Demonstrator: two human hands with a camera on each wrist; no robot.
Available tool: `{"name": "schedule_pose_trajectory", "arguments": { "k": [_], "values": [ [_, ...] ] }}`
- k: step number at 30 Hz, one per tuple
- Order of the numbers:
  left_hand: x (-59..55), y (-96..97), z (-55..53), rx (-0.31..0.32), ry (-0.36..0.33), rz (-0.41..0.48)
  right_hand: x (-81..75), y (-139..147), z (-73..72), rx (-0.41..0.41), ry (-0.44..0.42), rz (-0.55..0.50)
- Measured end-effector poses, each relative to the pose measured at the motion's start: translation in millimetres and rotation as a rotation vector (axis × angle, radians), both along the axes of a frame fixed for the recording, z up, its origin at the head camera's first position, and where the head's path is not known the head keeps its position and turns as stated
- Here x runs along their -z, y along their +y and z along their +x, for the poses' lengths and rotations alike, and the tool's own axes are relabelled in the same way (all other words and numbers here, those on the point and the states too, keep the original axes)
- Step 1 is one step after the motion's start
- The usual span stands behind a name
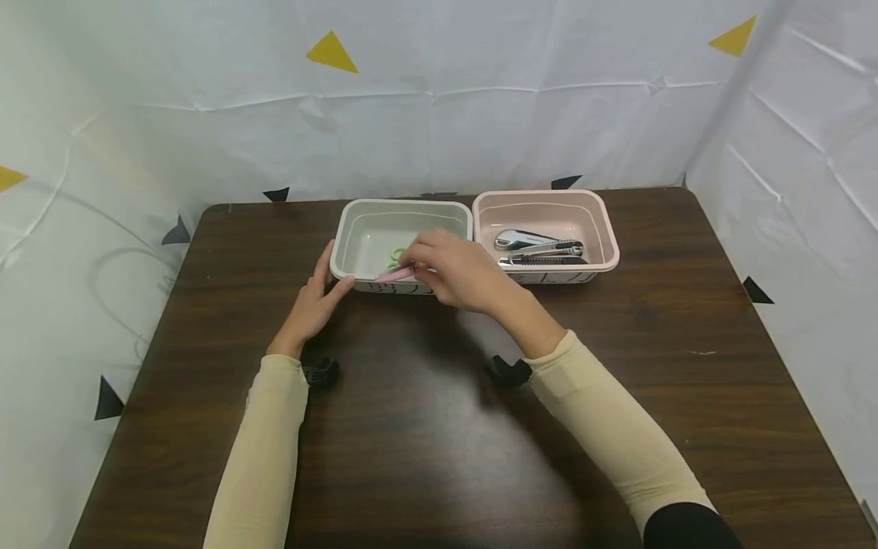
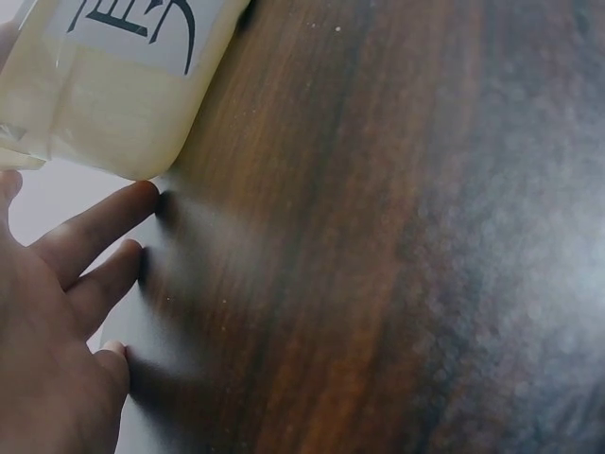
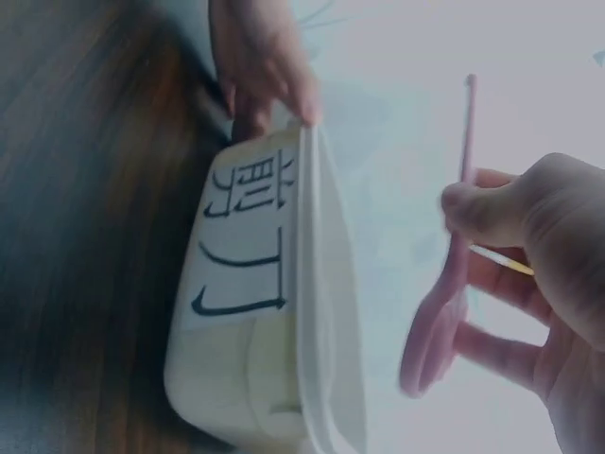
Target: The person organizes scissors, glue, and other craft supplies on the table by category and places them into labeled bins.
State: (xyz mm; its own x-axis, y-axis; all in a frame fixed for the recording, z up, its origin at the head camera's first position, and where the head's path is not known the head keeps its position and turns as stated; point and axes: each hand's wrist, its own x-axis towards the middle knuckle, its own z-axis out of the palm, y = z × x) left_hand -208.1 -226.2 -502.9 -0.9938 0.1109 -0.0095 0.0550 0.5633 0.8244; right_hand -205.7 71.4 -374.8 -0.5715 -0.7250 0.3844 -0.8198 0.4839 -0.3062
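My right hand [image 1: 459,271] pinches a pair of pink scissors [image 3: 437,326] between thumb and fingers, over the front part of a pale grey-green bin [image 1: 347,229]. In the right wrist view the scissors are seen nearly edge-on, with the thin end pointing up. Inside that bin is a green scissor handle [image 1: 395,255], partly hidden by my right hand. At the bin's front left corner, my left hand [image 1: 309,309] rests its thumb on the rim, its fingers extended along the left side. A label [image 3: 248,236] with black characters is on the bin's front wall.
Against the right side of the bin stands a pink bin [image 1: 607,248] holding several utility knives [image 1: 545,261]. Both sit near the far edge of a dark wooden table [image 1: 425,457]. A white sheet [image 1: 439,137] with coloured triangles hangs behind and at the sides.
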Motion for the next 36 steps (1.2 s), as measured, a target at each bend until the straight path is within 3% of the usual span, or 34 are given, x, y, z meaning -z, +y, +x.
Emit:
{"name": "schedule_pose_trajectory", "arguments": {
  "k": [14,21,36],
  "values": [
    [0.6,-1.1,-1.4,-0.003,-0.003,0.002,23.7,-16,-52.1,0.07,-0.192,0.118],
    [2.0,-1.1,-1.6,-0.007,-0.004,0.002,37.0,-17,-61.0,0.101,-0.28,0.192],
    [2.6,-0.8,-0.4,-0.01,-0.004,0.014,46.8,-29,-75.3,0.153,-0.339,0.336]
  ]
}}
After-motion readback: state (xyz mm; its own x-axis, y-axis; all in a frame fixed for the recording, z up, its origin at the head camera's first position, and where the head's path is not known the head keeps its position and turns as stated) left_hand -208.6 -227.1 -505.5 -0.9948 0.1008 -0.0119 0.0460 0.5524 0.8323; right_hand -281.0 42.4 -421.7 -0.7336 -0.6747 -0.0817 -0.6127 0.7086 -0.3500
